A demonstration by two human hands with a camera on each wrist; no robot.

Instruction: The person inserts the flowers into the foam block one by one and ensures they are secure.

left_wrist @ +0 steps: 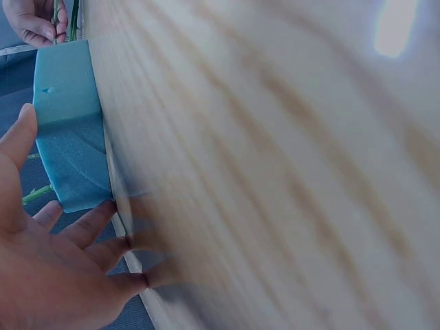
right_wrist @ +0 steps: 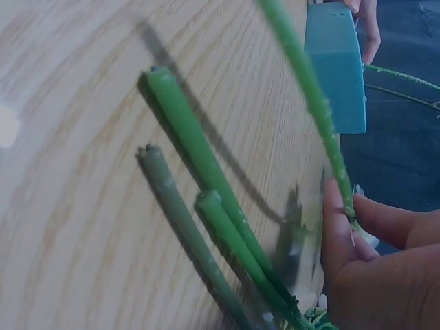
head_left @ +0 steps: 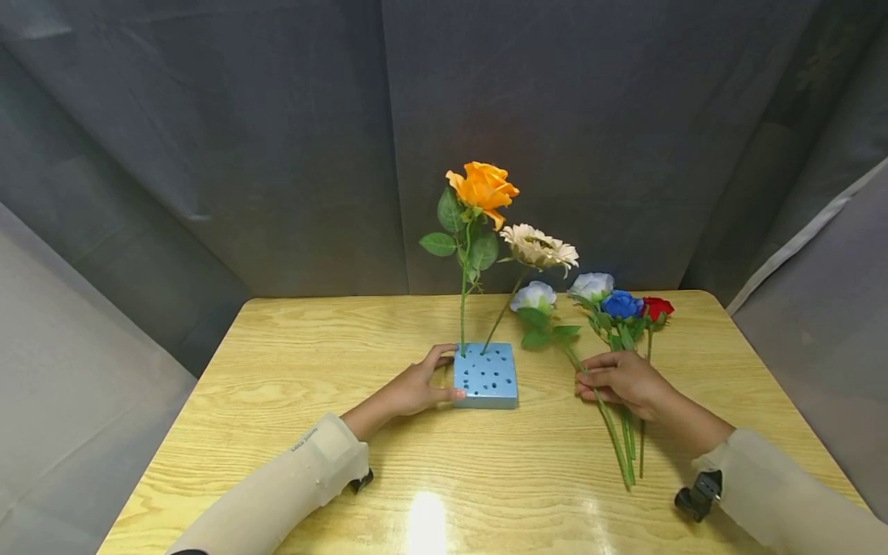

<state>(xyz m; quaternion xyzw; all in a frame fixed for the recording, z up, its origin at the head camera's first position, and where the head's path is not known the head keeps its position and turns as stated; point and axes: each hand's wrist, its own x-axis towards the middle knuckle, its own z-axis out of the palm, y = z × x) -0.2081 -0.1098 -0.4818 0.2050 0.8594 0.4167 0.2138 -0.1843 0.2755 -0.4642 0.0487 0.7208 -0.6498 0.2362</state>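
Observation:
My left hand (head_left: pixel 416 385) holds the left side of a light blue foam block (head_left: pixel 486 376) with many holes, thumb at the front corner, fingers at the back. An orange rose (head_left: pixel 482 187) and a cream daisy-like flower (head_left: pixel 539 248) stand in its back holes, the daisy leaning right. My right hand (head_left: pixel 620 383) pinches the green stem (right_wrist: pixel 313 96) of a pale bluish-white rose (head_left: pixel 533 296) between thumb and fingers. The right wrist view shows this stem tilted above the table. Under and beside my right hand lie another white rose (head_left: pixel 592 286), a blue rose (head_left: pixel 622 304) and a red rose (head_left: pixel 657 309).
The wood-grain table (head_left: pixel 312 339) bears the block near its middle and the lying flowers at right. Their stem ends (right_wrist: pixel 179 110) point toward the front edge. A dark grey curtain (head_left: pixel 312 154) hangs behind the table, with lighter cloth (head_left: pixel 62 401) at the sides.

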